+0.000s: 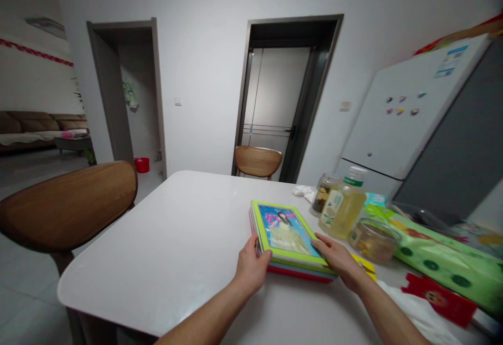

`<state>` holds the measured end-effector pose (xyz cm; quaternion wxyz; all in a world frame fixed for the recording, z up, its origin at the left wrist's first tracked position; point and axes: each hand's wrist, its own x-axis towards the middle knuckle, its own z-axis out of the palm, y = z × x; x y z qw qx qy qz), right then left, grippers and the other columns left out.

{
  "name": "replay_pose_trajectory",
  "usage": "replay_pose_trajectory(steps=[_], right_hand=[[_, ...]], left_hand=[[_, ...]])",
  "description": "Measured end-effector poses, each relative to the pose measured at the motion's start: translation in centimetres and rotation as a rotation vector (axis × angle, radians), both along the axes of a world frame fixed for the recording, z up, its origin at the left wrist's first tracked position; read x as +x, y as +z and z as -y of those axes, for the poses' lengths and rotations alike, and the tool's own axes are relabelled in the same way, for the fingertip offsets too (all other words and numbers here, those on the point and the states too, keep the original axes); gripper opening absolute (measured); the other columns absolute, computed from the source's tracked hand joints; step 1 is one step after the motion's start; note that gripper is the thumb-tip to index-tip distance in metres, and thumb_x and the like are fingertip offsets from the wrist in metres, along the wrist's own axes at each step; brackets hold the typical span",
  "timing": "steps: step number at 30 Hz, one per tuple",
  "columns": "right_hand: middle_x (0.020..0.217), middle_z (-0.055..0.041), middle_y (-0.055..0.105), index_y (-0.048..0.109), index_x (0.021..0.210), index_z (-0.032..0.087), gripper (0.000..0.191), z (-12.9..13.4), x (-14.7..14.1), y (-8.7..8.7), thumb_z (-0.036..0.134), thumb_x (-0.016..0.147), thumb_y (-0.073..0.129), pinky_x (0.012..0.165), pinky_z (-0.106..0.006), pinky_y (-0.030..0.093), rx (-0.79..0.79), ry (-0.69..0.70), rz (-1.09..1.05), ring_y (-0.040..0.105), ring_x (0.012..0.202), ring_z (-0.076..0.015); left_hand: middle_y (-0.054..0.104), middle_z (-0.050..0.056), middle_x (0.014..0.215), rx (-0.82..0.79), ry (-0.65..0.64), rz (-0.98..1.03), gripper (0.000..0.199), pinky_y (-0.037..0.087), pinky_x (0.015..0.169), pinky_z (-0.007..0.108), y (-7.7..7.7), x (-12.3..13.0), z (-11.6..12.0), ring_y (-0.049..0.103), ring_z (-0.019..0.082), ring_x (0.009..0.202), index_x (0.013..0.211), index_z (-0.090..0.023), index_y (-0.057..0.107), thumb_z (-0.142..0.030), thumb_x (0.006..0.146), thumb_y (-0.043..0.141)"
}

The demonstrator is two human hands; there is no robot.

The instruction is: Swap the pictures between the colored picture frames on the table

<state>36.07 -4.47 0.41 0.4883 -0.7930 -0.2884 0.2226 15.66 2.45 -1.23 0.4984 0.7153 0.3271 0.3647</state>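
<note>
The stack of picture frames lies near the white table's right edge, gripped between both hands: the left hand's partly curled fingers clasp its left side, the right hand's its right, beside clustered jars and a bottle.

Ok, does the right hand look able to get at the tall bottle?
Probably yes, once the right hand lets go of the stack: the bottle stands close beyond, with bare table between. The round tub sits to the bottle's right, seemingly leaving its near left side free.
</note>
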Motion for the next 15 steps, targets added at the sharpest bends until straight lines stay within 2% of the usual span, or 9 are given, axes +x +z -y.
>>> replay_pose_trajectory(steps=[2, 4, 7, 15], right_hand=[[0.088, -0.0069, 0.065, 0.058, 0.103, 0.015, 0.045, 0.3, -0.3, -0.5, 0.034, 0.063, 0.051, 0.051, -0.024, 0.044, 0.025, 0.007, -0.072, 0.059, 0.067, -0.0166], [0.083, -0.0054, 0.066, 0.06, 0.098, 0.015, 0.04, 0.2, -1.0, -0.8, 0.033, 0.064, 0.049, 0.053, -0.024, 0.045, 0.06, 0.075, -0.096, 0.06, 0.068, -0.0165], [0.076, -0.0033, 0.066, 0.059, 0.097, 0.014, 0.04, -1.3, -3.1, -1.2, 0.034, 0.066, 0.043, 0.057, -0.025, 0.045, 0.121, 0.223, -0.09, 0.06, 0.066, -0.0156], [0.076, -0.0028, 0.065, 0.055, 0.1, 0.012, 0.042, -11.8, -11.0, -2.4, 0.027, 0.065, 0.039, 0.059, -0.024, 0.044, 0.256, 0.39, -0.126, 0.059, 0.07, -0.0161]], left_hand=[[0.057, 0.004, 0.11, -0.002, -0.04, -0.014, 0.042, 0.042, 0.083, 0.028, -0.3, -0.1, 0.1, 0.054, 0.018, 0.097, 0.113, -0.02, 0.042, -0.019, 0.071, 0.048], [0.054, 0.005, 0.114, 0.02, -0.044, -0.032, 0.048, 0.04, 0.086, 0.028, -0.5, -0.6, -0.2, 0.052, 0.018, 0.101, 0.119, -0.019, 0.035, -0.02, 0.073, 0.046], [0.049, 0.006, 0.12, 0.039, 0.041, -0.059, 0.054, 0.036, 0.09, 0.028, -0.7, -2.2, -1.7, 0.047, 0.019, 0.107, 0.122, -0.016, 0.031, -0.022, 0.072, 0.048], [0.059, 0.002, 0.107, 0.012, 0.258, -0.044, 0.041, 0.04, 0.085, 0.031, -0.4, -9.9, -9.7, 0.054, 0.019, 0.098, 0.112, -0.02, 0.045, -0.022, 0.071, 0.049]])
